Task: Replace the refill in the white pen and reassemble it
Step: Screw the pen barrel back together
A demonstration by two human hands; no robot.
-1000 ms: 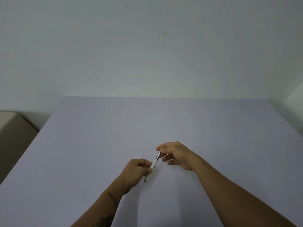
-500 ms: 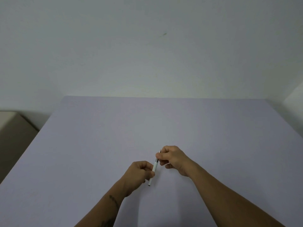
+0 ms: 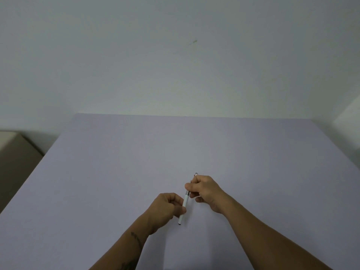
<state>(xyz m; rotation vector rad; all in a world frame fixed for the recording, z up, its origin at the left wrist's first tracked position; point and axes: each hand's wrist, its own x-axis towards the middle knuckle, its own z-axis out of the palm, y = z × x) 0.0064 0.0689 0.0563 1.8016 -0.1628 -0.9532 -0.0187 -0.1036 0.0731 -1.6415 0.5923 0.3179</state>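
Head view, white pen held tilted above the near middle of the lilac table, left hand fingers closed on its lower barrel, right hand fingers pinching its upper end.

One pen showing, being held between two hands, left and right, two bare forearms reaching in, one counter lying under them, one beige box sitting at the left edge
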